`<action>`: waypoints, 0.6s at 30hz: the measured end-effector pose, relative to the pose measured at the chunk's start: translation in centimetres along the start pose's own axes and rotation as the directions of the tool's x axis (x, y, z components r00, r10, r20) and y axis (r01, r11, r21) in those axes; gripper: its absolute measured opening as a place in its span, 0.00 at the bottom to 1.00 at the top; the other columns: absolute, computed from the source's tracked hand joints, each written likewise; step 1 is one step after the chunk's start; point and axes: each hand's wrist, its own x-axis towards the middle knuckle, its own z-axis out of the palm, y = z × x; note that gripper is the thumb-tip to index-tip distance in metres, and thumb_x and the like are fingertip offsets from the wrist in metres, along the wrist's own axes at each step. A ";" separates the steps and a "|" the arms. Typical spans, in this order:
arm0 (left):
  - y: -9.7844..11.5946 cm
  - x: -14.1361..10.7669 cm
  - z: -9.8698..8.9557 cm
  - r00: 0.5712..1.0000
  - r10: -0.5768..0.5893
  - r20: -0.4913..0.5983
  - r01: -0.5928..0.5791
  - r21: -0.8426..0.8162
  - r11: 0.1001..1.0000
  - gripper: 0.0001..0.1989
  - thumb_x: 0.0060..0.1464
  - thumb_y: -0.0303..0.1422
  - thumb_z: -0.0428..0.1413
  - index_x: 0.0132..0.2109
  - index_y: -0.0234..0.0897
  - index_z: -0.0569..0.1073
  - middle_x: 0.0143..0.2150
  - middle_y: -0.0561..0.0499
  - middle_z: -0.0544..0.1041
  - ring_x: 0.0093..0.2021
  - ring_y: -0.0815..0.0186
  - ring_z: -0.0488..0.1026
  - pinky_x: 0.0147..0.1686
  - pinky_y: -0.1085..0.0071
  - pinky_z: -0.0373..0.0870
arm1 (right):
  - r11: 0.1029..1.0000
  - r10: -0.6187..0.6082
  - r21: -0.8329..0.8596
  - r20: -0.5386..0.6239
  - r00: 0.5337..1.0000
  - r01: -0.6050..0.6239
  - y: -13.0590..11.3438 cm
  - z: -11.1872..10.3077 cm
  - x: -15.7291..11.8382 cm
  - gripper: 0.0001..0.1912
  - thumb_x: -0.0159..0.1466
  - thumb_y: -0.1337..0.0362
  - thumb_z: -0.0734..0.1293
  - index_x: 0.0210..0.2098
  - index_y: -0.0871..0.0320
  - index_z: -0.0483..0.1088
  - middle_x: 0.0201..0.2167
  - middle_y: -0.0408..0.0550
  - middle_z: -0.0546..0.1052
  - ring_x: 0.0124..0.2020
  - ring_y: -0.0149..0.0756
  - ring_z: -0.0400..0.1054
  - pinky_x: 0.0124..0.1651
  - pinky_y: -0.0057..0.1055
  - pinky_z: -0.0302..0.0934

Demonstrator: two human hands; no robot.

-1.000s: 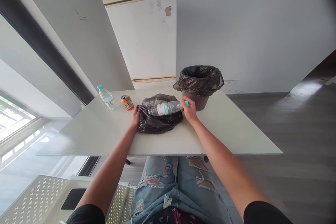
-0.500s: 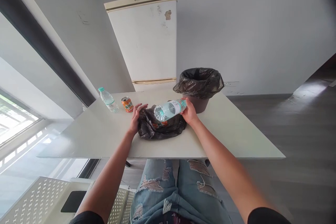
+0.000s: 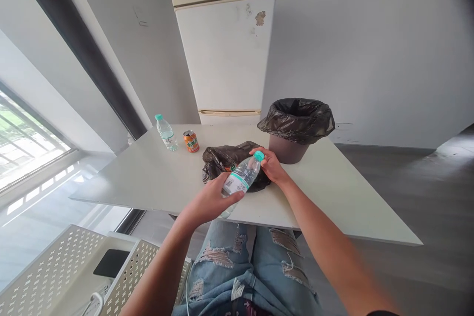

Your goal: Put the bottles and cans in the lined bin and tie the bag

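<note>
A clear plastic bottle with a green cap and a white label is held tilted over the table's front part, its cap end up and to the right. My left hand is wrapped round its lower body. The fingers of my right hand close on the green cap and neck. Behind the bottle a crumpled black plastic bag lies on the table, with a bit of orange showing in it. The bottle and my hands hide part of the bag.
On the white table stand another bottle and an orange can at the back left. A brown bin lined with a black bag is at the back right. Beyond is a fridge; a perforated basket is at lower left.
The bottle has turned so its cap now points up and right, and it has come nearer. My left hand has left the bag and gripped the bottle; my right hand has shifted to the cap.
</note>
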 end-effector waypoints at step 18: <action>-21.0 -0.3 -17.7 0.397 -0.150 -0.905 0.356 0.002 0.934 0.39 0.42 0.41 0.72 0.57 0.41 0.64 0.48 0.44 0.75 0.54 0.48 0.75 0.61 0.42 0.68 | 0.734 -0.037 -0.673 0.088 0.995 0.087 3.1 0.6 1.0 0.33 0.59 0.46 0.79 0.56 0.53 0.69 0.55 0.53 0.75 0.53 0.47 0.71 0.57 0.45 0.67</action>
